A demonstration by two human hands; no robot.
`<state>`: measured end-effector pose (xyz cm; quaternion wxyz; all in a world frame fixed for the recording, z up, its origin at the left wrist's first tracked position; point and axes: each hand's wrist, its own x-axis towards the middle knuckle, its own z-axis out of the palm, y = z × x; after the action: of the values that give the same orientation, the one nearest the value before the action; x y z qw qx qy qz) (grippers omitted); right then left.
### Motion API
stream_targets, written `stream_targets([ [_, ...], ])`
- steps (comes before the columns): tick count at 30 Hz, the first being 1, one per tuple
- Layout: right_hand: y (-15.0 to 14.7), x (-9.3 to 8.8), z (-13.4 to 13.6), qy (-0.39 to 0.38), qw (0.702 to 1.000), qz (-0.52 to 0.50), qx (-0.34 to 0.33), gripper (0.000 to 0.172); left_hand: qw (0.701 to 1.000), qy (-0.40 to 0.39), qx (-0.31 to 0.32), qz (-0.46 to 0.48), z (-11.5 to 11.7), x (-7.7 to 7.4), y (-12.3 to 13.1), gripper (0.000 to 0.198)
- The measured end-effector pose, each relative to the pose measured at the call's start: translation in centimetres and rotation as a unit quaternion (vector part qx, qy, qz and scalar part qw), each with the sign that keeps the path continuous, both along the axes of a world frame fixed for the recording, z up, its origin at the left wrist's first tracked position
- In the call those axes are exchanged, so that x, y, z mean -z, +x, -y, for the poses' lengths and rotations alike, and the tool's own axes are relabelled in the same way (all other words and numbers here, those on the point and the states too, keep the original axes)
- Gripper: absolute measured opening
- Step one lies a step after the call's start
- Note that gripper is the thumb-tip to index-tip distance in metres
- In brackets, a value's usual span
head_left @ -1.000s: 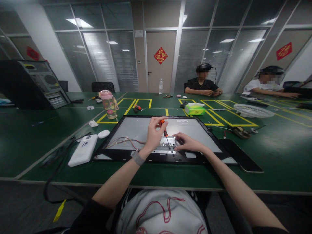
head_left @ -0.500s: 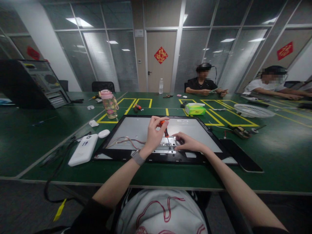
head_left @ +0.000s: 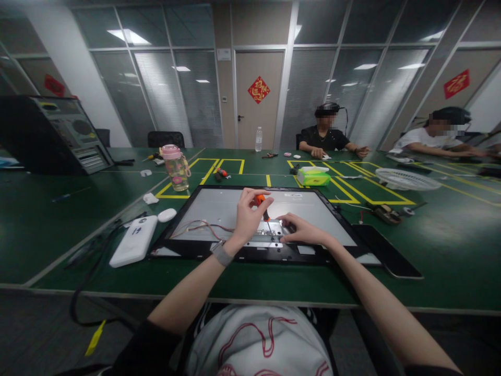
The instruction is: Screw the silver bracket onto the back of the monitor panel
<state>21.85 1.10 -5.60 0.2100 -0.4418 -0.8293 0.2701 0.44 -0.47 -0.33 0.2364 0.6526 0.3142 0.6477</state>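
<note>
The screwdriver (head_left: 266, 216) leans near the centre of the frame, shaft pointing down to the metal bracket (head_left: 258, 244), seemingly to bear on a fastener too small to make out. The left hand (head_left: 249, 213) has its grip clamped on the handle, probably for turning. The right hand (head_left: 300, 230) rests at the bracket's right end, likely steadying it; whether its grip pinches anything, I cannot tell. Beneath, the black-framed panel (head_left: 209, 201) lies on the tabletop (head_left: 274, 282), which gives firm backing.

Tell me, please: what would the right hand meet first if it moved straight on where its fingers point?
Probably the screwdriver, just left of the right hand, though depth is unclear.
</note>
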Motion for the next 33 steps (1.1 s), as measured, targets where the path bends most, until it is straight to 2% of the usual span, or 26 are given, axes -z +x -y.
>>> stream_targets([
  [2, 0.03, 0.03, -0.03, 0.000, 1.000, -0.001, -0.002, 0.065, 1.000, -0.003, 0.008, 0.001, -0.07, -0.01, -0.11, 0.019],
  [5, 0.07, 0.12, -0.12, -0.002, 1.000, -0.002, -0.004, 0.065, 0.999, -0.008, 0.052, 0.010, -0.05, -0.07, -0.14, 0.029],
  [8, 0.09, 0.17, -0.16, -0.001, 1.000, -0.004, -0.001, 0.065, 0.996, -0.020, 0.086, 0.029, 0.07, -0.16, -0.03, 0.026],
  [10, 0.06, 0.10, -0.11, 0.000, 1.000, -0.004, 0.001, 0.064, 0.997, -0.019, 0.076, 0.029, 0.17, -0.24, 0.04, 0.023],
  [15, -0.06, -0.27, 0.17, -0.010, 1.000, 0.001, 0.002, 0.065, 1.000, -0.011, 0.002, 0.005, 0.23, -0.39, -0.03, 0.013],
  [17, -0.09, -0.30, 0.21, -0.013, 1.000, 0.001, 0.006, 0.066, 1.000, -0.012, 0.011, 0.006, 0.14, -0.38, -0.11, 0.018],
  [20, -0.09, -0.21, 0.14, -0.010, 1.000, -0.004, 0.006, 0.066, 0.998, -0.017, 0.059, 0.023, 0.01, -0.27, -0.13, 0.028],
  [23, -0.06, -0.10, 0.06, -0.006, 1.000, -0.005, 0.004, 0.066, 0.994, -0.029, 0.088, 0.053, 0.04, -0.12, 0.00, 0.027],
  [29, 0.03, 0.00, 0.00, -0.002, 1.000, 0.000, 0.001, 0.066, 0.999, -0.023, 0.023, 0.041, 0.07, 0.11, 0.21, 0.016],
  [33, 0.08, 0.13, -0.08, 0.003, 1.000, -0.002, 0.000, 0.064, 0.997, -0.048, 0.047, 0.048, -0.45, 0.40, 0.07, 0.021],
])
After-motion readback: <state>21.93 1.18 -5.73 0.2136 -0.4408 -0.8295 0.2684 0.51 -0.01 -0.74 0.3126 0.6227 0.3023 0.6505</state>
